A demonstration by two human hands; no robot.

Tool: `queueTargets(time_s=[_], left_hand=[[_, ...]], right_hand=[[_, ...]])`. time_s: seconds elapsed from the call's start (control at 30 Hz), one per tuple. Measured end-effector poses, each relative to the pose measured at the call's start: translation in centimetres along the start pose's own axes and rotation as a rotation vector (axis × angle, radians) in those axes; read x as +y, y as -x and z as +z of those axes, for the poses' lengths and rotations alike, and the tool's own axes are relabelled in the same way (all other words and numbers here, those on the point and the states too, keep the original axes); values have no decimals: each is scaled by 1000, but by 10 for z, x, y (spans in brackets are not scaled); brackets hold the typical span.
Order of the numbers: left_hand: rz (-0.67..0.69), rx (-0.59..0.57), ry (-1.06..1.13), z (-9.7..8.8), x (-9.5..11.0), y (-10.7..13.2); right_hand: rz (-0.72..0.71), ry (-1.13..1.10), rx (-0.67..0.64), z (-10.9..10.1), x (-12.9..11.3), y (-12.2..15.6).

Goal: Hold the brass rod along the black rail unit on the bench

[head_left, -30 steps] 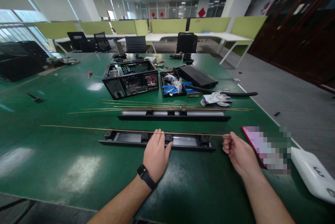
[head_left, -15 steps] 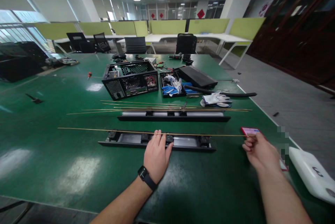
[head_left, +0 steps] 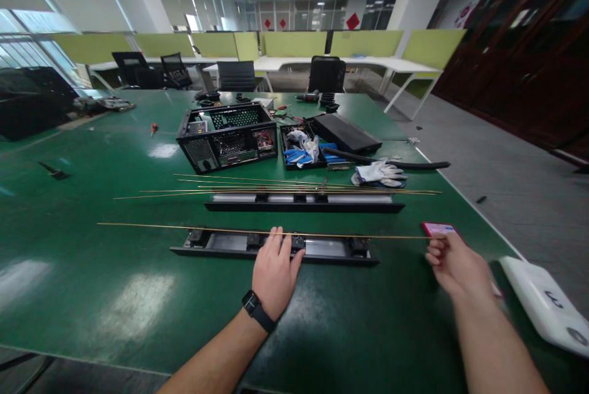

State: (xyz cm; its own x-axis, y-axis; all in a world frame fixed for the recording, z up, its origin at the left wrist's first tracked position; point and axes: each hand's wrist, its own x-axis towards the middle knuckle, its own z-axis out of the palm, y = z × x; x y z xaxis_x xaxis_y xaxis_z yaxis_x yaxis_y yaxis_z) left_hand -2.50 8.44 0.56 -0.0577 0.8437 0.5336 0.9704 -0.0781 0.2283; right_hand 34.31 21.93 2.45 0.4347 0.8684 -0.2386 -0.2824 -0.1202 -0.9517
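So far, one thin brass rod (head_left: 184, 229) runs lengthwise over the near rail (head_left: 221, 245), crossing its black clips and sticking out well past both ends, further on the left. I cannot tell whether it is seated in the clips or only resting on them. My left hand (head_left: 275, 274) lies flat on the middle of the near rail, fingers open and spread, with the tips against the centre clip right at the rod. My right hand (head_left: 455, 265) is off the right end of the near rail, fingers curled shut on the tip of the rod, just above a red phone (head_left: 436, 229) on the table (head_left: 92, 296).

Beyond the near rail sits a second rail (head_left: 304, 202), and touching its far side is a loose bundle of rods (head_left: 257, 188), none of them visibly fitted. By my reckoning that puts the work early: one rod in hand, the rest waiting. Work gloves (head_left: 380, 173) and an open computer case (head_left: 227, 136) lie further beyond the near rail.
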Motion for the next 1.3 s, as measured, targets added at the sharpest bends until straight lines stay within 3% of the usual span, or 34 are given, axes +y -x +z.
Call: queueTargets(time_s=[0.07,0.2,0.33,0.47,0.7,0.97,1.13,1.3], left_hand=[[-3,-7,0,-1,1,0],[-4,-13,-3,-1,1,-1],[-4,-14,-4,-1,1,-1],[-2,-13,2,-1,2,-1],[-17,-2,28,-1,2,1],[-15,-6,62,-2,-1,4],[28,18,125,-29,-11,14],[-126,153,99,-65,-49,25]], right_hand=[[84,-11,-76,16,11,25],[95,64,-299,43,28,66],[35,233,-363,55,39,79],[-27,309,-353,56,44,78],[0,203,-343,55,45,77],[-14,42,-123,45,38,62],[13,-6,-51,39,38,52],[17,-16,-37,38,39,50]])
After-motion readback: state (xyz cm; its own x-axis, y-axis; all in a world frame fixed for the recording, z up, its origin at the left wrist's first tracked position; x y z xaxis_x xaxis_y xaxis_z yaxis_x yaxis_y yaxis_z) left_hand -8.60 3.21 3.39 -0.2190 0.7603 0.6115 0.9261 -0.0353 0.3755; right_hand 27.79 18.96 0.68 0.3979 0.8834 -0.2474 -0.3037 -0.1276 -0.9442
